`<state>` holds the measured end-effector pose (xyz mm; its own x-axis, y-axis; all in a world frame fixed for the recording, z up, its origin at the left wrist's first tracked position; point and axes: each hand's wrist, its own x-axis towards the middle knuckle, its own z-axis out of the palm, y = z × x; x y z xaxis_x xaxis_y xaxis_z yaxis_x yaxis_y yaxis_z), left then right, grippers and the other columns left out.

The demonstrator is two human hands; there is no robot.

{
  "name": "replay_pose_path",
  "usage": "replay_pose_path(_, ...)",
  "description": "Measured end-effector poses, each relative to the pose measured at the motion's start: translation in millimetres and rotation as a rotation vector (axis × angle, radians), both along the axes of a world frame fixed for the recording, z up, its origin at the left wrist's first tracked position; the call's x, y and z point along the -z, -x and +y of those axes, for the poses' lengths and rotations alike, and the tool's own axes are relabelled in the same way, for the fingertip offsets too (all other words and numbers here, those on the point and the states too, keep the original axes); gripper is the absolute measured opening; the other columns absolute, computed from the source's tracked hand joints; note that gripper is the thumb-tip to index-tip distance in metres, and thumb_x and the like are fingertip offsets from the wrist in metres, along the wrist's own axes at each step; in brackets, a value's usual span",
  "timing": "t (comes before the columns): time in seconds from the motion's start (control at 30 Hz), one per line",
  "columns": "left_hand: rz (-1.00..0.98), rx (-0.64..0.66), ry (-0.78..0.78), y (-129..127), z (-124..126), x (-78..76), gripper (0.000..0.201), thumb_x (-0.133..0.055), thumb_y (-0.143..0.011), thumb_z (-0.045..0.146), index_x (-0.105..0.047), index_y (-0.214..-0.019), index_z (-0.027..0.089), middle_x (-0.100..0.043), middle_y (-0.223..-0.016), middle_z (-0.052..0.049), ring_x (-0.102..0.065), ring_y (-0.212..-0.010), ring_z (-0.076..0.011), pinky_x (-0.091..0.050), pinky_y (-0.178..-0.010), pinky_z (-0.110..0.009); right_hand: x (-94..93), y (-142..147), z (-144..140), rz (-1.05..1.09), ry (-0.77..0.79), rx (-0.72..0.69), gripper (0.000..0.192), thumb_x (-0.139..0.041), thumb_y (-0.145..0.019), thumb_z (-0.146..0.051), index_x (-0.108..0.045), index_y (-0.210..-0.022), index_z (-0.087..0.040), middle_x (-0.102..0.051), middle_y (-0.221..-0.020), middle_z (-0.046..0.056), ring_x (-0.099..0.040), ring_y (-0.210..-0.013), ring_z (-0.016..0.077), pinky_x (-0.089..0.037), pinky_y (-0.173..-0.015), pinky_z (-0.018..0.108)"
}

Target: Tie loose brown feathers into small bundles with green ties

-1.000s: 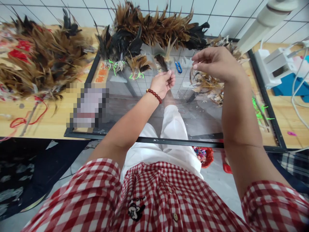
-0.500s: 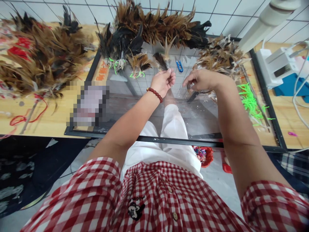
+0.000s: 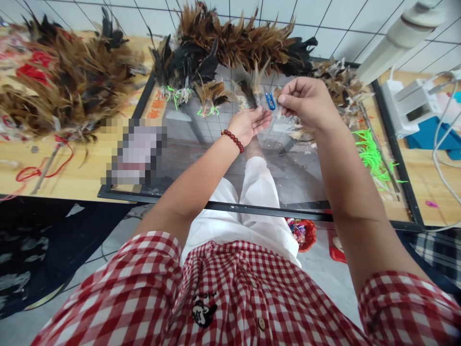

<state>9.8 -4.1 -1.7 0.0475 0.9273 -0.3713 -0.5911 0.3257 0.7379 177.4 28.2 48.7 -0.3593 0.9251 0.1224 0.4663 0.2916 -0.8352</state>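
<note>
My left hand is turned partly palm up, thumb against the forefinger and the other fingers loosely curled. Between that thumb and forefinger are the lower ends of a few feathers, dark and pale brown, pointing away from me. My right hand is closed in a pinch on a small pale feather, partly hidden by the fingertips. Just between the two hands lies a pair of blue thread snips on the glass tabletop.
Green-tied feather bunches lie left of my hands, with a long brown feather row behind. Loose feathers and green ties are at right. A white pipe and power strip stand farther right.
My right hand has risen from the loose feathers, moving up and away from me, and now pinches a small feather. My left hand has turned slightly, its fingers more extended.
</note>
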Motion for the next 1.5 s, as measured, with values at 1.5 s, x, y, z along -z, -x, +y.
replay_pose_path(1.5, 0.220, 0.054, -0.017, -7.2, -6.7, -2.6, 0.014, -0.078, -0.092, 0.026, -0.068, -0.089, 0.017, -0.072, -0.067, 0.000, -0.069, -0.064, -0.0071, -0.060, -0.077, -0.020, -22.2, -21.8, -1.9, -0.698, -0.210, -0.315, 0.027, -0.060, -0.083, -0.022, -0.078, -0.102, -0.022, -0.077, -0.093, 0.004, -0.069, -0.091, 0.0233, -0.052, -0.084, 0.036)
